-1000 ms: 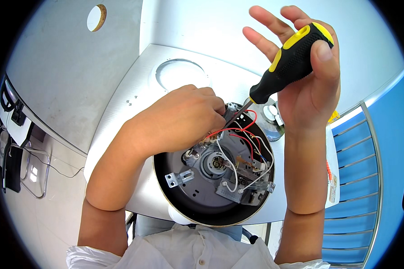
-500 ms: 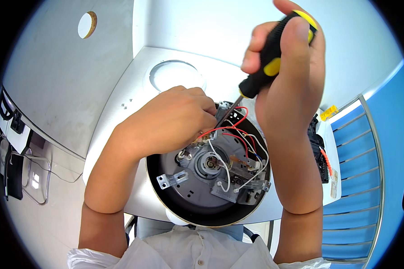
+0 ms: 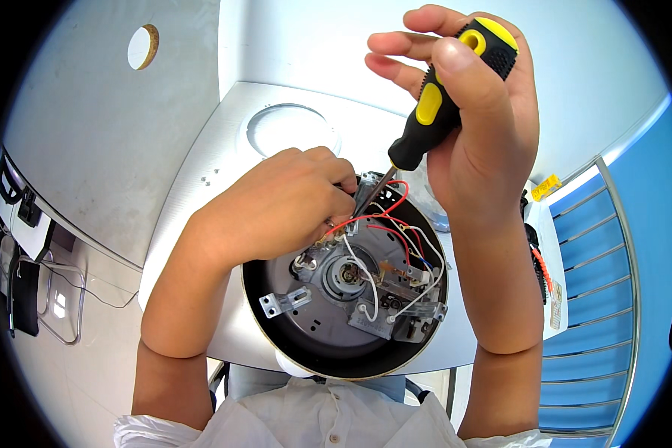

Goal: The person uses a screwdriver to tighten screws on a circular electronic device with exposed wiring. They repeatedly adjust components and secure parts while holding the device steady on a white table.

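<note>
A round, black-rimmed appliance base (image 3: 328, 313) lies with its inside up, showing metal brackets, a central ring part (image 3: 347, 274) and red and white wires (image 3: 371, 218). My left hand (image 3: 287, 201) reaches over its far left part, fingers bent together near the wires; what they grip is hidden beneath them. In my right hand (image 3: 485, 127) is a black and yellow screwdriver (image 3: 444, 101), its handle between thumb and palm while several fingers stretch off it. The screwdriver's shaft slants down to the wires beside my left fingertips, where its tip is hard to see.
A white ring-shaped cover (image 3: 291, 108) lies at the back of the white table (image 3: 224, 112). A few tiny pieces (image 3: 210, 178) sit left of it. Dark tools (image 3: 534, 243) and a yellow item (image 3: 546, 187) are at the right, beside a metal railing (image 3: 623, 254).
My right hand has turned the screwdriver handle, and its fingers have opened off the grip toward the left. My left hand stays almost in place.
</note>
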Demonstrator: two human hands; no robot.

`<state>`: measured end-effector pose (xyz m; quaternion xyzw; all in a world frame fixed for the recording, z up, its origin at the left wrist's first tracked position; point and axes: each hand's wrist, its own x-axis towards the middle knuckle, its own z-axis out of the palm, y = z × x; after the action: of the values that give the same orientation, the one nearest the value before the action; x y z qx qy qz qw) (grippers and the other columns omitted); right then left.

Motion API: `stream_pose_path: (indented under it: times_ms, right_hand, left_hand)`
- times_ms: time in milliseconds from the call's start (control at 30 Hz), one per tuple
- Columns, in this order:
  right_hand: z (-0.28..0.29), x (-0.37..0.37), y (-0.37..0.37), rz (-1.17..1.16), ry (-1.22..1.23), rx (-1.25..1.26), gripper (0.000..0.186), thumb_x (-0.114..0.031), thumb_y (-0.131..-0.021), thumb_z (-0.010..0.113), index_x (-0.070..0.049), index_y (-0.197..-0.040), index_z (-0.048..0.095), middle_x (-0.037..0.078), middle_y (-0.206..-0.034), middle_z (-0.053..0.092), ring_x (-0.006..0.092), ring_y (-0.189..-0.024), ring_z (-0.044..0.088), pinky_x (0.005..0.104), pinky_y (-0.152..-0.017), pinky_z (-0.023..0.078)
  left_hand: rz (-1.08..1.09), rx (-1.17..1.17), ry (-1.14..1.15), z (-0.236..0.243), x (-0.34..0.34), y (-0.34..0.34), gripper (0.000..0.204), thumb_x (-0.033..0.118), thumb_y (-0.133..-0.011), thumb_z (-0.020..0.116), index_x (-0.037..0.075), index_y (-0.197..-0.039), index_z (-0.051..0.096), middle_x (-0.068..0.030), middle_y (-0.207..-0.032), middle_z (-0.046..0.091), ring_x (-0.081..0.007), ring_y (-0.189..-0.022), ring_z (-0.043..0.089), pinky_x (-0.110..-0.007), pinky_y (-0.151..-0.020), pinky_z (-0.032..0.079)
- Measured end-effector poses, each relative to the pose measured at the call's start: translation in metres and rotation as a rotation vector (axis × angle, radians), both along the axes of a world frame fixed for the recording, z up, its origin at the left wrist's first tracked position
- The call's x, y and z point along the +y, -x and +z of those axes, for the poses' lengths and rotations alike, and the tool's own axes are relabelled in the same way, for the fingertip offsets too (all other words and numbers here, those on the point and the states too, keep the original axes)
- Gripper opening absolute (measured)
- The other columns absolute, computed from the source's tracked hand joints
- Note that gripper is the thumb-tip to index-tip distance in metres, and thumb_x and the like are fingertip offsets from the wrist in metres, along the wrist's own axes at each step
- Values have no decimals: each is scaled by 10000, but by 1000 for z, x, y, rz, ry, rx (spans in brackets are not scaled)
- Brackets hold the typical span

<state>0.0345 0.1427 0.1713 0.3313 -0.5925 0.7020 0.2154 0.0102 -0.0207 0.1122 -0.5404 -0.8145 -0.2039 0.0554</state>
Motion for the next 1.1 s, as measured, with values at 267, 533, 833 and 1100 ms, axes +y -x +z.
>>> stream_pose_path:
  times_ms: [267, 533, 833, 1100]
  right_hand:
    - [1, -1, 0, -4, 7, 5, 449, -338, -822, 539, 20, -1073, 434, 131, -860, 504, 206, -774, 547, 342, -733, 483]
    - [11, 0, 5, 156, 86, -90, 510, -360, -794, 580, 35, -1075, 424, 149, -899, 499, 230, -853, 576, 359, -791, 500]
    - [3, 2, 15, 445, 126, -9, 434, -279, -800, 561, 23, -1084, 432, 148, -969, 487, 253, -925, 571, 398, -862, 479]
    - [0, 1, -3, 3, -14, 78, 333, -261, -856, 476, 17, -1039, 464, 127, -926, 522, 248, -848, 588, 389, -781, 485]
  left_hand:
    - [-7, -28, -15, -1, 1, 0, 144, 18, -602, 653, 46, -742, 632, -81, -1027, 591, -286, -986, 521, -381, -808, 427]
    - [-58, -53, -99, -6, 0, 3, 134, 29, -601, 659, 38, -732, 633, -100, -1021, 593, -293, -984, 530, -383, -815, 430]
    - [-50, 0, -20, -4, 1, 4, 128, 25, -593, 655, 26, -714, 616, -93, -1034, 580, -292, -984, 524, -375, -805, 425]
    - [-35, -77, -57, -5, 1, 4, 125, 16, -587, 641, 23, -708, 613, -100, -1023, 589, -295, -983, 524, -380, -807, 424]
